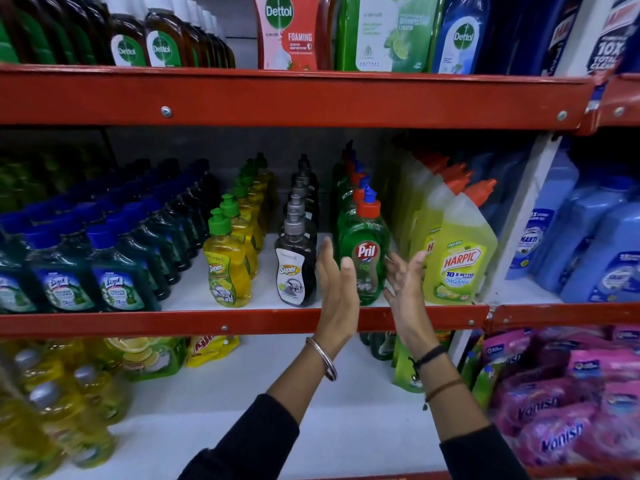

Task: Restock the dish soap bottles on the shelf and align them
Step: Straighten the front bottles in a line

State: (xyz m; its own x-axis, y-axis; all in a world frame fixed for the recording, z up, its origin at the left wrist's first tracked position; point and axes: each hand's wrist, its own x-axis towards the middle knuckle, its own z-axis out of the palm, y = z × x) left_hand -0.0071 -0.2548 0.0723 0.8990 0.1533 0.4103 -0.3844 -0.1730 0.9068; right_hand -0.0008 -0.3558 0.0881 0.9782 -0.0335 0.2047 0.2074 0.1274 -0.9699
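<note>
- Store shelving, red-edged middle shelf point(242, 322), rows of bottles running front to back.
- Green Pril bottle point(367, 258) upright at the front lip, heading its row, between the black Super bottle point(296, 271) and the yellow Harpic bottle point(457, 261).
- Left hand point(337, 271) flat, fingers straight, against the bottle's left side.
- Right hand point(403, 275) spread wide on its right flank, gripping nothing.

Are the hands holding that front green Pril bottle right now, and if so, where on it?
Nothing is gripped. The left hand and right hand are open, palms facing, flanking the body of the front Pril bottle; actual contact cannot be told.
</note>
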